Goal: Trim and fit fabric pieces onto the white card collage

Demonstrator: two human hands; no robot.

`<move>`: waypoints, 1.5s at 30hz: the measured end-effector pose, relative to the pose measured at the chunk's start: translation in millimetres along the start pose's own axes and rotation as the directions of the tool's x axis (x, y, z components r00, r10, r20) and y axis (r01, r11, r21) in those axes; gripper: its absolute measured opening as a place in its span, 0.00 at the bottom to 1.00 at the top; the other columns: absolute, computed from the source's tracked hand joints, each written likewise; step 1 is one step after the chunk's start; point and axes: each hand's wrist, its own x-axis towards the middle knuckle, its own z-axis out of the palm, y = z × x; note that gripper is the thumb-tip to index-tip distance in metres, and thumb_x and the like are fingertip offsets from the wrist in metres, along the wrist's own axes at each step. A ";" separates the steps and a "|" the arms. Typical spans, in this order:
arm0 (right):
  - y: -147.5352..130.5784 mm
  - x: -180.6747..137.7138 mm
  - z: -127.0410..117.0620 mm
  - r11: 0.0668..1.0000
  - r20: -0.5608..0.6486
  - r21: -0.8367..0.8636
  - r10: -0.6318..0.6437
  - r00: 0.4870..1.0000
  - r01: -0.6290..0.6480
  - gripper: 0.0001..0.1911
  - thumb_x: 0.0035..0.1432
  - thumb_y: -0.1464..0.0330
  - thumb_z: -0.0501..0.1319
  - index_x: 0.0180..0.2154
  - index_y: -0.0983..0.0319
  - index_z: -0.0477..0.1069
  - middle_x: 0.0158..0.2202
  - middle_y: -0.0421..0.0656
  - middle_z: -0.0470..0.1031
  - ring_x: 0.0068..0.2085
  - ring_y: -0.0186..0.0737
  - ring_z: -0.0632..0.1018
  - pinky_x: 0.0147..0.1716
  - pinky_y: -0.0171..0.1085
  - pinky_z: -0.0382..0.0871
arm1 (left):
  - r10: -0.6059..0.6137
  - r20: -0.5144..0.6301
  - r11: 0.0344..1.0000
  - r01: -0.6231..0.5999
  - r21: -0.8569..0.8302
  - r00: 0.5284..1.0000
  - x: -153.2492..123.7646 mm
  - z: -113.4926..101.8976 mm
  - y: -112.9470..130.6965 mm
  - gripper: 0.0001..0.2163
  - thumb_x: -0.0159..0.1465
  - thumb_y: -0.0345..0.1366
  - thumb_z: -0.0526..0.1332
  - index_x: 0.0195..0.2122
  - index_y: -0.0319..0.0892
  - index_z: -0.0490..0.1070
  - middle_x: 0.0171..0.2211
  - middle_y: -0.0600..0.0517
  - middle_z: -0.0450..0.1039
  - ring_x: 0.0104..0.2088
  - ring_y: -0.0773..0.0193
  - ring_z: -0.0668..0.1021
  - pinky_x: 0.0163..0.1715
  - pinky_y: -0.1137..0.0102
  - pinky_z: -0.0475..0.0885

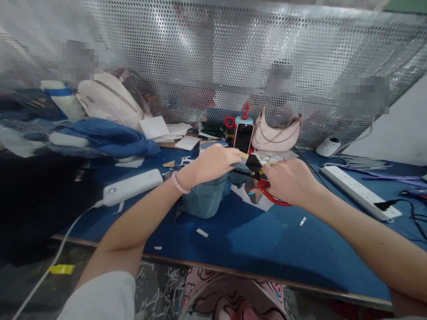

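My right hand (288, 180) grips a pair of scissors (271, 195) with red handles, its fingers wrapped round the loops. The blades point left toward a piece of blue-grey fabric (204, 198). My left hand (216, 163), with a beaded bracelet at the wrist, is closed on the upper part of this fabric. The cloth hangs below the hand onto the blue table (240, 240). Part of the blades is hidden at the cloth, so I cannot tell whether they have bitten into it.
A phone (243, 137) leans upright behind my hands, beside a pale handbag (276, 133). On the right lies a power strip (360, 192). To the left are a white corded device (133, 186), blue cloth (113, 135) and a backpack (110, 98). Paper scraps (202, 233) dot the table.
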 end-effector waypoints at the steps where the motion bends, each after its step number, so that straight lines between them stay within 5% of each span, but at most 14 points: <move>1: 0.0 0.2 0.3 1.000 0.004 0.004 0.003 1.000 -0.003 0.23 0.64 0.55 0.59 0.39 0.69 0.78 0.30 0.58 0.80 0.32 0.54 0.81 0.25 0.38 0.48 | -0.002 0.000 1.000 0.002 -0.003 1.000 0.2 0.1 -0.1 0.13 0.70 0.27 0.54 0.42 0.43 0.79 0.45 0.50 0.82 0.46 0.60 0.81 0.34 0.69 0.66; 12: 0.8 1.0 1.9 1.000 -0.035 -0.015 -0.007 0.999 0.007 0.15 0.62 0.64 0.58 0.35 0.68 0.78 0.28 0.58 0.80 0.30 0.53 0.81 0.23 0.37 0.49 | -0.021 -0.003 0.993 0.021 -0.114 1.000 -0.5 2.6 -5.0 0.12 0.71 0.29 0.54 0.42 0.41 0.79 0.44 0.47 0.80 0.45 0.59 0.81 0.39 0.69 0.67; 20: 1.7 2.9 3.4 0.997 -0.004 0.082 0.013 1.000 -0.013 0.18 0.63 0.60 0.58 0.38 0.68 0.78 0.29 0.57 0.80 0.32 0.54 0.80 0.24 0.38 0.56 | -0.042 0.013 0.951 0.044 -0.308 0.999 -0.5 8.4 -19.7 0.11 0.72 0.35 0.55 0.42 0.40 0.77 0.43 0.46 0.79 0.44 0.58 0.79 0.44 0.68 0.71; 29: 25.5 21.8 19.7 0.922 0.045 0.375 -0.124 0.991 0.098 0.15 0.65 0.63 0.56 0.28 0.63 0.72 0.26 0.43 0.75 0.27 0.35 0.72 0.26 0.33 0.58 | -0.191 0.053 0.847 0.192 -0.495 0.980 2.7 20.5 -45.7 0.15 0.72 0.43 0.54 0.47 0.40 0.76 0.42 0.47 0.80 0.38 0.61 0.80 0.39 0.70 0.74; 32: 35.2 31.3 34.3 0.791 0.005 0.593 -0.193 0.981 0.153 0.24 0.62 0.54 0.60 0.20 0.60 0.61 0.20 0.36 0.63 0.24 0.32 0.64 0.25 0.33 0.56 | -0.282 0.017 0.828 0.252 -0.500 0.959 0.2 20.3 -51.4 0.14 0.69 0.38 0.56 0.51 0.39 0.74 0.46 0.45 0.79 0.41 0.61 0.80 0.40 0.69 0.75; 36: 41.9 37.7 57.4 0.408 -0.032 0.909 -0.132 0.991 0.084 0.34 0.46 0.37 0.62 0.16 0.57 0.53 0.18 0.34 0.53 0.22 0.32 0.56 0.22 0.35 0.48 | -0.404 -0.118 0.830 0.309 -0.465 0.907 -6.4 7.5 -42.1 0.15 0.66 0.34 0.56 0.52 0.37 0.71 0.52 0.42 0.74 0.46 0.59 0.78 0.47 0.65 0.74; 39: 39.1 35.4 70.5 0.286 -0.032 0.957 -0.065 0.997 0.049 0.35 0.43 0.36 0.62 0.17 0.57 0.52 0.18 0.34 0.50 0.22 0.32 0.56 0.21 0.35 0.48 | -0.401 -0.228 0.872 0.294 -0.391 0.887 -13.6 -11.8 -20.9 0.09 0.67 0.35 0.56 0.43 0.38 0.73 0.40 0.46 0.76 0.37 0.61 0.78 0.40 0.67 0.73; 42: 33.4 31.1 80.9 0.177 -0.029 0.984 0.002 1.000 0.028 0.34 0.46 0.35 0.59 0.18 0.56 0.51 0.17 0.33 0.50 0.21 0.32 0.56 0.20 0.35 0.50 | -0.256 0.017 0.888 0.242 -0.392 0.967 -20.0 -24.8 -0.3 0.16 0.71 0.40 0.53 0.31 0.40 0.73 0.26 0.51 0.74 0.24 0.67 0.73 0.26 0.72 0.64; 45: 28.4 28.2 92.4 0.068 -0.035 0.997 0.064 0.997 0.030 0.32 0.47 0.36 0.59 0.19 0.56 0.56 0.17 0.34 0.56 0.21 0.33 0.60 0.19 0.36 0.55 | -0.186 0.275 0.898 0.277 -0.343 0.943 -20.8 -19.7 6.0 0.19 0.71 0.45 0.51 0.30 0.41 0.76 0.28 0.50 0.78 0.23 0.66 0.74 0.22 0.71 0.61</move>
